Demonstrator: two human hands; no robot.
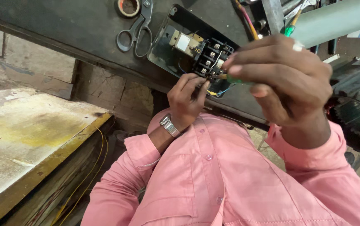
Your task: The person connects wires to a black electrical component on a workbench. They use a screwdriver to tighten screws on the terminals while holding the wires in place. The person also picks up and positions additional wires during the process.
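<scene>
A black contactor block with screw terminals (211, 54) sits inside an open dark metal box (163, 46) on the dark workbench (75, 25). My left hand (186, 98), with a metal watch (169, 125) on its wrist, pinches yellow and blue wires (216, 92) at the block's lower edge. My right hand (284, 79) is close to the camera and grips a green-handled screwdriver (235, 79). The screwdriver's tip points at the lower terminals, but my fingers hide the exact contact point. Pink shirt sleeves cover both arms.
Scissors (136, 31) and a roll of tape (128, 7) lie on the bench left of the box. A grey pipe (335, 19) and loose tools lie at the upper right, with a finned motor (356, 104) below them. A stained yellow-edged table (29, 129) stands at the left.
</scene>
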